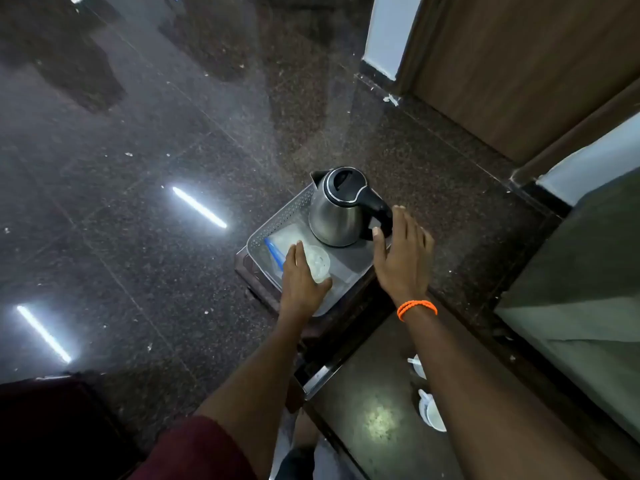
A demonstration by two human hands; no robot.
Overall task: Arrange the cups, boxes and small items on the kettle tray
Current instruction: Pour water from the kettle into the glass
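L hand grips clear cup, maybe lidded, on tray; R hand open by kettle

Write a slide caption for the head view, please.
Left hand on a glass in the tray; right hand beside the kettle.

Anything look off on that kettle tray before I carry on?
Nothing spilled or broken that I can see. The kettle stands upright at the tray's far end. The left hand rests on a clear cup lying over a flat clear packet. Two white cups are off the tray, on the dark table nearer you.
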